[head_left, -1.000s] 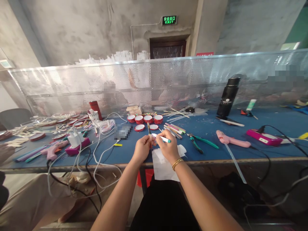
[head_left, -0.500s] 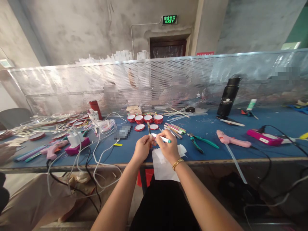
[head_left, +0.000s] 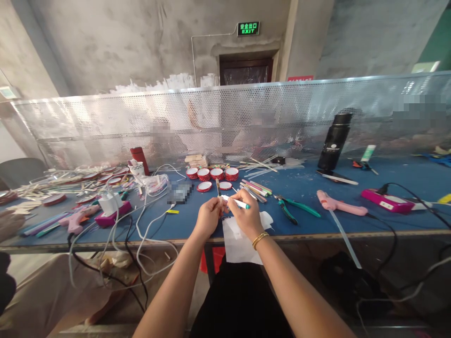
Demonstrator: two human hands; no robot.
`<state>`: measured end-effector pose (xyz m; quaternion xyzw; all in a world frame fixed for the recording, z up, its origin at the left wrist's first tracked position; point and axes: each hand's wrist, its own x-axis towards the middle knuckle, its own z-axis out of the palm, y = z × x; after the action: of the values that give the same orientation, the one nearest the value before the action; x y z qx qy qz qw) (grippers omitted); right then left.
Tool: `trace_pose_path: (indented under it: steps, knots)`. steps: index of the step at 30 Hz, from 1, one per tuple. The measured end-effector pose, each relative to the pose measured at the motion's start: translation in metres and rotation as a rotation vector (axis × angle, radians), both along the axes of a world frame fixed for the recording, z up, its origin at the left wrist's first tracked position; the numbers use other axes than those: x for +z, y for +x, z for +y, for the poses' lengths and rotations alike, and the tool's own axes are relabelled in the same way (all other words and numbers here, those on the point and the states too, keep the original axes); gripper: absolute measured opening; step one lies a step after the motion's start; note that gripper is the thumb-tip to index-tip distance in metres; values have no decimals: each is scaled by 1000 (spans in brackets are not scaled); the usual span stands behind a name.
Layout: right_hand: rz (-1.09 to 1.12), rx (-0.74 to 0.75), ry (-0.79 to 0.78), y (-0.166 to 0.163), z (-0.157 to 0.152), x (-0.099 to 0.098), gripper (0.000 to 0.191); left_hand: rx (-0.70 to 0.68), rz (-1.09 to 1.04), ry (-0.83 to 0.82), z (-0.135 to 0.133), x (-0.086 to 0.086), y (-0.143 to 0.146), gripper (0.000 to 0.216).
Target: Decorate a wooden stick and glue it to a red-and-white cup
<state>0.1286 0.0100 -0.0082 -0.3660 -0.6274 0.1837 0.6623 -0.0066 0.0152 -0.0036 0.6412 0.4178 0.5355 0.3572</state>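
Note:
My right hand is closed round a white marker with a green cap, its tip pointing left toward my left hand. My left hand pinches a small stick-like piece that I cannot make out clearly, right against the marker tip. Both hands hover over the near edge of the blue table. A white paper sheet lies under my right wrist and hangs over the edge.
Red-and-white round lids sit behind my hands, beside coloured sticks and green-handled pliers. A pink glue gun and black bottle stand to the right. White cables sprawl left. A perforated metal screen backs the table.

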Motion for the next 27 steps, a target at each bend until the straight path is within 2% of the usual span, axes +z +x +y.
trace_pose_path:
  steps: [5,14,21,27]
  knots:
    - [8,-41,26,0,1,0,13,2,-14,-16,0,0,0,22]
    - [9,55,3,-1,-1,1,13,0,4,-3,-3,2,1,25]
    - [-2,-51,24,0,1,0,13,7,-4,-3,-1,1,0,20]
    - [11,42,12,-1,1,0,13,2,9,-4,-3,2,0,24]
